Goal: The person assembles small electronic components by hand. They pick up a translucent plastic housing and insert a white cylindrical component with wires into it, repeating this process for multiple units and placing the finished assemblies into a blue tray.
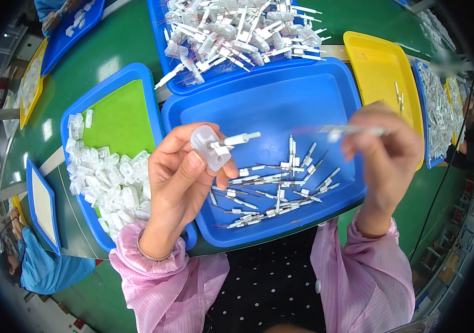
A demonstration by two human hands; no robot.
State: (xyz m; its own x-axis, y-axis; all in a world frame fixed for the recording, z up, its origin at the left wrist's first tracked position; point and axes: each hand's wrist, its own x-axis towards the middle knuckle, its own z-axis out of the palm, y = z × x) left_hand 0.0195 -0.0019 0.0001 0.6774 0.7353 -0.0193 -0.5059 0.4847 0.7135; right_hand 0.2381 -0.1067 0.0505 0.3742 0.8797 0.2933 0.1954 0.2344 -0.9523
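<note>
- I see my left hand (184, 177) raised over the near edge of a big blue tray (281, 100), fingers and thumb pinched around a small clear plastic housing (206, 147), rounded and glossy, roughly cap-shaped.
- A thin white pin part (240, 139) sticks out of the housing's side, pointing right and slightly up; I cannot tell how deep it sits inside.
- My right hand (384, 152) is up to the right, fingers closed on a second slim white pin (353, 130) held nearly level; hand and pin are motion-blurred, so the grip's exact shape is hard to make out.
- Below and between the hands, a loose scatter of pins (276, 188) lies on the tray's smooth blue floor: narrow white plastic bodies with fine metal tips, crossing one another.
- To the left, a smaller blue tray (112, 77) with a green floor holds a heap of clear housings (112, 186), translucent and blocky; my left wrist hides its near corner.
- Behind, another blue tray (159, 33) is piled with white pins with thin reddish wires (237, 33), cut off by the top edge.
- To the right sits a glossy yellow tray (376, 61), nearly bare.
- Both my sleeves (159, 277) are pink, finely striped fabric.
- At the left edge, a person's blue sleeve (43, 266) shows, bent by the lens.
</note>
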